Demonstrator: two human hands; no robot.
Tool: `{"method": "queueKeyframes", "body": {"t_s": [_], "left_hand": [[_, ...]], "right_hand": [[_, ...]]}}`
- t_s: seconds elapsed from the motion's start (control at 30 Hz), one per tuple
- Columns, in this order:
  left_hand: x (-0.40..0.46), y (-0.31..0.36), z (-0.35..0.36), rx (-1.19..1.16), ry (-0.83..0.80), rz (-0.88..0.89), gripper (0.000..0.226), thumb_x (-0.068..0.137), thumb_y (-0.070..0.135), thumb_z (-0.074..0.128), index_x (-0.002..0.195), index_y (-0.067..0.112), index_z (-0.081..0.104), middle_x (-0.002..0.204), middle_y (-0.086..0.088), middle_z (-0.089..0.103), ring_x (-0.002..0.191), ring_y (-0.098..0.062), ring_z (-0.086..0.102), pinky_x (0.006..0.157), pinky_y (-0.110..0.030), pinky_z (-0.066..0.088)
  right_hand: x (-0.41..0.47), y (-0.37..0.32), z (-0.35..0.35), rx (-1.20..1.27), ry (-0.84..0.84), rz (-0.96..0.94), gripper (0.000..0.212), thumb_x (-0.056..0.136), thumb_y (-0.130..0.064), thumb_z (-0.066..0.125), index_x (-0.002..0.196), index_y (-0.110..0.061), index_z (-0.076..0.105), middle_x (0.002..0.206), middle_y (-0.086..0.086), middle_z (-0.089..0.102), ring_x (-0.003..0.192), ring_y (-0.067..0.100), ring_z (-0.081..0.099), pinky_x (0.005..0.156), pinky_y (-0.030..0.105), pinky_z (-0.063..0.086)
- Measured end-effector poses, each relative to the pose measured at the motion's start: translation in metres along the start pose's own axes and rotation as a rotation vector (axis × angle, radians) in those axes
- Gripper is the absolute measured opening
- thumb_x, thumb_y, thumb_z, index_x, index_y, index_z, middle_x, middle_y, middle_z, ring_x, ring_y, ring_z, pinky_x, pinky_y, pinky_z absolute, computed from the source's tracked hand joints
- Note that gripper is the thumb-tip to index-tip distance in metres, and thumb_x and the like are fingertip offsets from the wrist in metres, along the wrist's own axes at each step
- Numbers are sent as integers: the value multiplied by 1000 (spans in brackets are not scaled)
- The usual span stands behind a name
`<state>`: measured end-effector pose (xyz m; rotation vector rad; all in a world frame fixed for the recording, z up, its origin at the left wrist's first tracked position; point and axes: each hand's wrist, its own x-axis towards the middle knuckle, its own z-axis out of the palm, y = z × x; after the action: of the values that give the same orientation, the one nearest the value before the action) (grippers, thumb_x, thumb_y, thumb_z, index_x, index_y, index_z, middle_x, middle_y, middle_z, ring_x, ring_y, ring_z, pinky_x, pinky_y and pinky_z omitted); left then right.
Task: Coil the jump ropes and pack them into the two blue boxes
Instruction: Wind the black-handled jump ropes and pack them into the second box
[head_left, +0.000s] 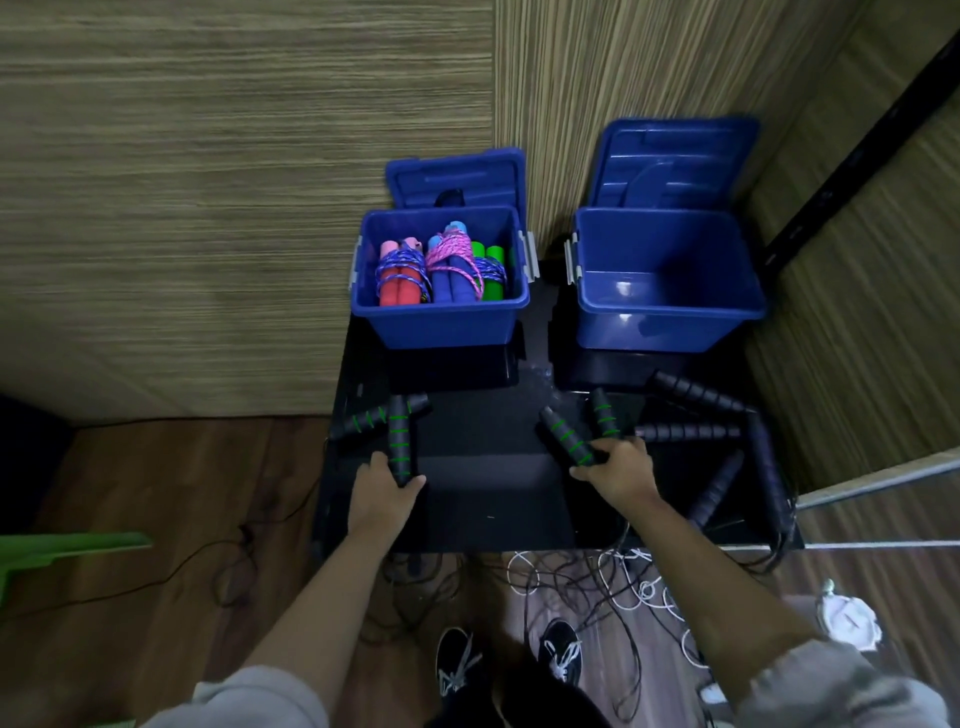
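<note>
Closest to me I see two dark shoes with white laces (511, 660) on the wooden floor, and thin black and white ropes (597, 577) lying in a tangle there.

Next comes the black table (488, 499). My left hand (382, 491) is at its near edge. Its fingers (415, 484) curl round the bottom end of a black foam handle with green rings (400, 439), and the handle sticks up past the fingers, away from me. A second ringed handle (363, 418) lies across it.

My right hand (618, 470) grips the near end of another green-ringed black handle (566, 434), which points away to the left. One more ringed handle (602, 413) lies just beside it.

Plain black foam handles (691, 395) lie at the right of the table.

Farther back stand two open blue plastic boxes. The left box (441, 322) holds coiled ropes with red, blue and green handles (441, 273). The right box (670, 317) has no ropes inside.
</note>
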<state>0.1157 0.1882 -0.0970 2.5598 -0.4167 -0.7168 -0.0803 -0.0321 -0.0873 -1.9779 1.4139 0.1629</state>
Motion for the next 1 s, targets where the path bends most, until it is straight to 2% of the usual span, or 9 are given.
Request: {"method": "queueKeyframes", "body": {"t_s": [0.13, 0.27, 0.37, 0.43, 0.53, 0.7, 0.83, 0.93, 1.0], "left_hand": [[-4, -3, 2, -30, -17, -20, 55, 83, 33, 73, 123, 4, 47, 117, -18, 50, 105, -36, 56, 84, -40, 49], [-11, -2, 7, -39, -13, -15, 67, 85, 37, 70, 136, 9, 37, 129, -15, 40, 115, -34, 50, 94, -44, 47], [-15, -2, 12, 11, -11, 18, 70, 89, 36, 66, 143, 11, 29, 135, -13, 34, 122, -33, 45, 98, -43, 46], [-16, -4, 13, 86, -27, 53, 71, 91, 35, 64, 146, 11, 26, 139, -13, 33, 127, -32, 42, 100, -41, 44], [-17, -5, 13, 142, -38, 70, 70, 93, 31, 60, 149, 12, 22, 142, -12, 33, 130, -30, 39, 100, -38, 44], [-17, -7, 14, 156, -8, 216, 59, 93, 20, 59, 145, 16, 30, 135, -7, 41, 120, -25, 47, 91, -36, 48], [-20, -1, 17, 343, 22, 212, 71, 90, 41, 59, 147, 15, 25, 142, -7, 35, 127, -27, 42, 94, -43, 48], [-22, 10, 23, 450, 96, 556, 75, 81, 57, 56, 142, 17, 38, 144, -5, 41, 135, -27, 39, 104, -52, 37], [-21, 23, 28, 563, -24, 766, 79, 83, 61, 51, 149, 25, 27, 157, 3, 26, 147, -19, 19, 114, -60, 12]], "right_hand": [[-3, -1, 14, 22, 13, -62, 56, 63, -28, 85, 113, -7, 67, 132, 12, 43, 120, 33, 46, 103, 34, 39], [-13, -18, 34, -120, -137, -364, 52, 64, -30, 83, 113, -18, 69, 141, 3, 39, 128, 26, 37, 107, 29, 31], [-20, -33, 49, -244, -207, -524, 56, 70, -37, 78, 123, -27, 62, 150, -4, 29, 138, 21, 24, 115, 35, 17], [-22, -36, 54, -272, -226, -515, 59, 72, -38, 76, 127, -30, 58, 153, -3, 23, 141, 21, 18, 116, 40, 12], [-23, -29, 54, -223, -236, -501, 61, 71, -34, 78, 129, -33, 56, 153, 2, 21, 141, 24, 18, 116, 39, 16], [-28, -16, 48, -147, -232, -536, 61, 70, -30, 81, 127, -32, 58, 151, 4, 25, 140, 25, 22, 116, 37, 20], [-30, -7, 43, -150, -256, -543, 59, 72, -26, 80, 127, -27, 58, 150, 6, 25, 139, 24, 23, 116, 33, 21], [-30, -1, 43, -172, -234, -561, 58, 75, -23, 77, 129, -24, 57, 148, 7, 29, 138, 26, 27, 114, 24, 19], [-28, 0, 44, -172, -225, -592, 56, 78, -17, 74, 131, -19, 55, 149, 9, 29, 138, 26, 27, 111, 17, 12]]}}
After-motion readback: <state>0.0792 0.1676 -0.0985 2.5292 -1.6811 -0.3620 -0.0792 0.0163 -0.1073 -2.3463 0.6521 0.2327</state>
